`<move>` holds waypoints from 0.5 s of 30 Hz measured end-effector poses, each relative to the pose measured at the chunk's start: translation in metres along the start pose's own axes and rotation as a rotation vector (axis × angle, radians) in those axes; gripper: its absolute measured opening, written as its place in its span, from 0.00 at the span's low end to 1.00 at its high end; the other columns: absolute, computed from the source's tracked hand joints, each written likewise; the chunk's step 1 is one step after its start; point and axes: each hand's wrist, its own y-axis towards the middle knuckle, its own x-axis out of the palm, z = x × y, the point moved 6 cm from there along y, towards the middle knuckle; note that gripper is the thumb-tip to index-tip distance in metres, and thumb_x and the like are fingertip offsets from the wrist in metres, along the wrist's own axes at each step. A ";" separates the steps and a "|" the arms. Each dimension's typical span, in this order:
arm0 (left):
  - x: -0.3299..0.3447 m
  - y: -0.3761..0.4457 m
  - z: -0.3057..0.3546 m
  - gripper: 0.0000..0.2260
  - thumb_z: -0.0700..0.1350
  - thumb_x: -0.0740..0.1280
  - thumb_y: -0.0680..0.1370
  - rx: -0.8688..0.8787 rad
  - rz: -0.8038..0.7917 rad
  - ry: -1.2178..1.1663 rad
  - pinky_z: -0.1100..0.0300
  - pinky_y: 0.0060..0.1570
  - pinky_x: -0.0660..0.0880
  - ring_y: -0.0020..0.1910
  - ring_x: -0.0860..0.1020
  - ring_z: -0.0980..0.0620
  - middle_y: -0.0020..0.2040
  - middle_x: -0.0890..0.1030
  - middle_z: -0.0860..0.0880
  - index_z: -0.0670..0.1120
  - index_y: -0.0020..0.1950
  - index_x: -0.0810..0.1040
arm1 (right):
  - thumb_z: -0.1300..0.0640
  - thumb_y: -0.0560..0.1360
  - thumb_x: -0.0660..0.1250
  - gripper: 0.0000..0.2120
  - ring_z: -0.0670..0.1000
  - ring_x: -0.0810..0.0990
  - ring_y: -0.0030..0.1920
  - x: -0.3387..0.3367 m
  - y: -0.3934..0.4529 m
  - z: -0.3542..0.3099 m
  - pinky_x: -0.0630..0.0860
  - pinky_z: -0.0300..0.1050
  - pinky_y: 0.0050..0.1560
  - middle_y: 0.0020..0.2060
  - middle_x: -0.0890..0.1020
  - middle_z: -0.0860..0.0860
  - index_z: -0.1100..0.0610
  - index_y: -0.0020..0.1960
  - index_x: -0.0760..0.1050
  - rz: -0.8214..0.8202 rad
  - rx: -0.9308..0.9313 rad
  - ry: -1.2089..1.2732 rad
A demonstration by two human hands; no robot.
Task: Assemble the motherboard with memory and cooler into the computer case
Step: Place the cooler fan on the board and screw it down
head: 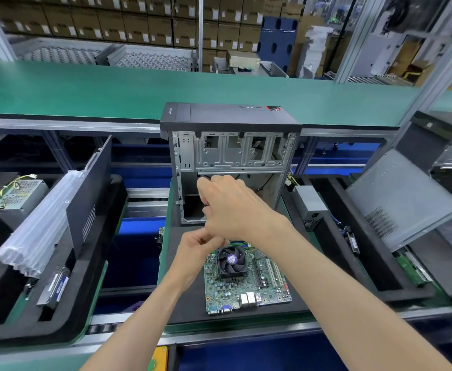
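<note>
An open computer case (230,153) stands upright on a black foam pallet (187,303), its bare metal inside facing me. In front of it the green motherboard (270,287) lies flat, with a black fan cooler (231,262) mounted on it and memory sticks (238,242) just behind the cooler. My right hand (230,207) hovers knuckles-up at the case's lower opening, fingers bent down and its palm hidden. My left hand (198,253) is below it, above the cooler, fingers curled against the underside of my right wrist. I see nothing in either hand.
The left pallet carries a black side panel (90,194), a plastic-wrapped bundle (40,223), a power supply (24,194) and a drive (56,287). The right pallet holds another power supply (310,204) and a leaning grey panel (401,199). A green conveyor (112,89) runs behind.
</note>
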 end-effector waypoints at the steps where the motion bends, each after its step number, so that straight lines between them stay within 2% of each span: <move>1: -0.002 -0.001 -0.009 0.06 0.39 0.72 0.77 -0.025 -0.011 0.088 0.61 0.52 0.79 0.47 0.84 0.49 0.45 0.87 0.46 0.49 0.46 0.87 | 0.59 0.71 0.65 0.10 0.60 0.72 0.41 0.000 0.000 0.000 0.71 0.52 0.41 0.41 0.71 0.52 0.55 0.47 0.64 0.002 0.000 0.000; 4: -0.004 -0.003 -0.035 0.08 0.41 0.73 0.76 -0.097 -0.037 0.385 0.68 0.45 0.76 0.42 0.82 0.57 0.42 0.86 0.52 0.52 0.41 0.86 | 0.59 0.72 0.65 0.09 0.61 0.72 0.41 -0.003 0.000 0.004 0.71 0.52 0.40 0.42 0.71 0.53 0.56 0.48 0.65 0.004 0.023 0.011; 7: -0.007 -0.004 -0.062 0.06 0.41 0.75 0.74 -0.175 -0.028 0.655 0.66 0.45 0.76 0.39 0.81 0.60 0.40 0.86 0.55 0.51 0.39 0.86 | 0.60 0.72 0.65 0.08 0.60 0.73 0.40 -0.006 0.000 0.010 0.76 0.56 0.44 0.42 0.71 0.54 0.57 0.48 0.67 -0.010 0.049 0.033; 10: -0.009 -0.002 -0.076 0.06 0.38 0.76 0.72 -0.183 -0.010 0.757 0.72 0.40 0.71 0.39 0.80 0.59 0.38 0.84 0.55 0.49 0.39 0.85 | 0.60 0.73 0.65 0.08 0.60 0.73 0.41 -0.007 0.000 0.015 0.77 0.58 0.46 0.42 0.71 0.54 0.57 0.49 0.67 -0.024 0.072 0.039; 13: -0.006 0.002 -0.079 0.08 0.39 0.75 0.73 -0.151 -0.054 0.845 0.68 0.39 0.68 0.39 0.77 0.61 0.39 0.81 0.58 0.50 0.38 0.82 | 0.60 0.72 0.65 0.08 0.60 0.74 0.42 -0.008 0.001 0.020 0.77 0.58 0.46 0.43 0.72 0.54 0.57 0.49 0.68 -0.024 0.094 0.045; 15: -0.007 0.002 -0.081 0.05 0.41 0.75 0.74 -0.132 -0.074 0.874 0.70 0.38 0.67 0.40 0.77 0.61 0.40 0.80 0.58 0.49 0.39 0.82 | 0.61 0.72 0.65 0.07 0.59 0.74 0.42 -0.008 0.003 0.021 0.77 0.58 0.45 0.42 0.72 0.53 0.57 0.48 0.68 -0.029 0.098 0.060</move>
